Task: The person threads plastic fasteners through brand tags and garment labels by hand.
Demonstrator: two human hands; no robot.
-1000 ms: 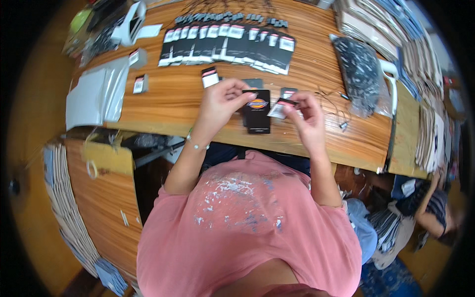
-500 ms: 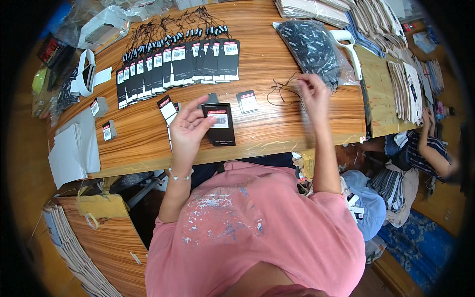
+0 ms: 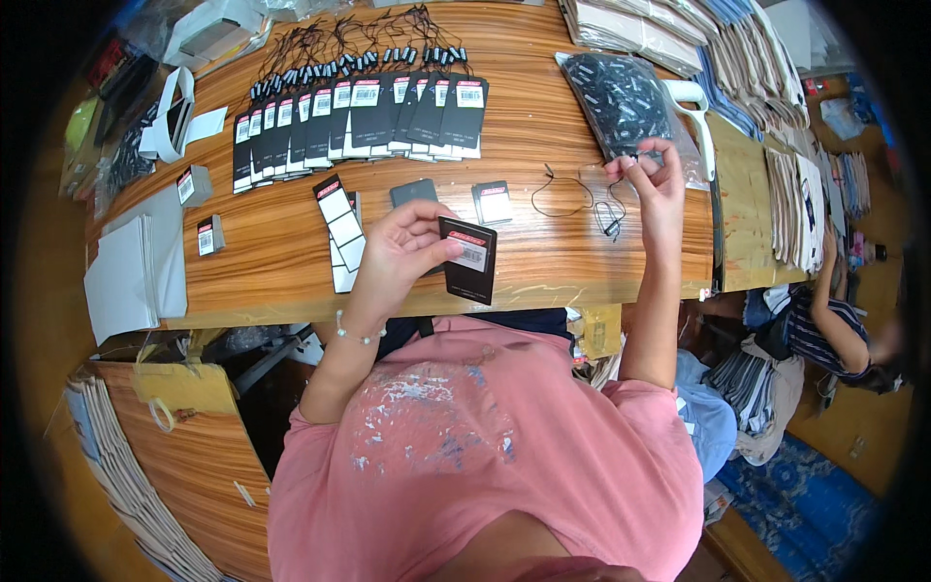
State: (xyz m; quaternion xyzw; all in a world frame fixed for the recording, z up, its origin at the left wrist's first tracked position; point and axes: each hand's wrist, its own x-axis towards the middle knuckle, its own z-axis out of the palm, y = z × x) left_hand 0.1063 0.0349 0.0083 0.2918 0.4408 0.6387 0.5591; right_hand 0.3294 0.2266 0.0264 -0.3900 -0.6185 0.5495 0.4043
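Observation:
My left hand pinches a black hang tag with a white and red sticker, held over the table's near edge. Between the thumb and fingers of my right hand hangs a thin black string with a small dark fastener. Another black string lies curved on the table beside it. Left of the strings rest a small stack of tags with a white label and a dark grey stack of cards. White sticker strips with red ends lie left of my left hand.
Finished-looking black tags with strings overlap in a row at the back. A clear bag of black strings and a white tool with a handle stand at back right. Folded garments lie at right; a person in a striped top sits beyond.
My left hand has moved right with the tag, now turned slightly. My right hand has moved right and holds a string lifted off the table, apart from the other one.

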